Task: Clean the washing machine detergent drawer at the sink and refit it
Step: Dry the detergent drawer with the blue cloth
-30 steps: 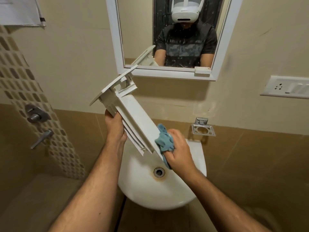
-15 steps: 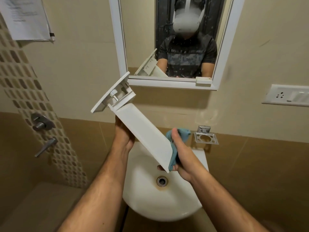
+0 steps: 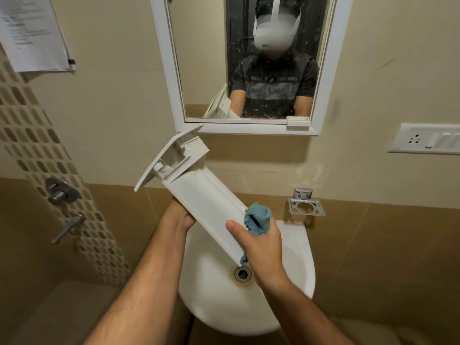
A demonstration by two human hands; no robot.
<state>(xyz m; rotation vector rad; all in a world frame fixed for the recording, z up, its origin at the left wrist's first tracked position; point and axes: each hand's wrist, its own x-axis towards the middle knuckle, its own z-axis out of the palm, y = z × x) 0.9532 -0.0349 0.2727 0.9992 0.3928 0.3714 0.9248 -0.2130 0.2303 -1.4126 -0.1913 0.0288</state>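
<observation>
The white detergent drawer [image 3: 199, 195] is held slanted above the white sink [image 3: 293, 277], its front panel up at the left and its smooth underside toward me. My left hand [image 3: 180, 216] grips the drawer's left side from below, mostly hidden behind it. My right hand [image 3: 258, 242] holds a crumpled blue cloth [image 3: 257, 219] against the drawer's lower right end, thumb lying on the white face. A corner of the cloth hangs below the drawer's bottom edge. The sink's drain [image 3: 242, 273] sits right under that end.
A white-framed mirror [image 3: 164, 63] hangs on the wall above the sink. A chrome holder [image 3: 307, 206] is fixed at the sink's back right, a socket plate [image 3: 428, 138] further right. Wall taps [image 3: 62, 192] and a lever [image 3: 68, 227] are at the left, papers [image 3: 32, 33] above.
The drawer has turned so its flat underside faces me. My right hand with the cloth has shifted round the drawer's lower end, thumb now on the face. The view tilted upward slightly.
</observation>
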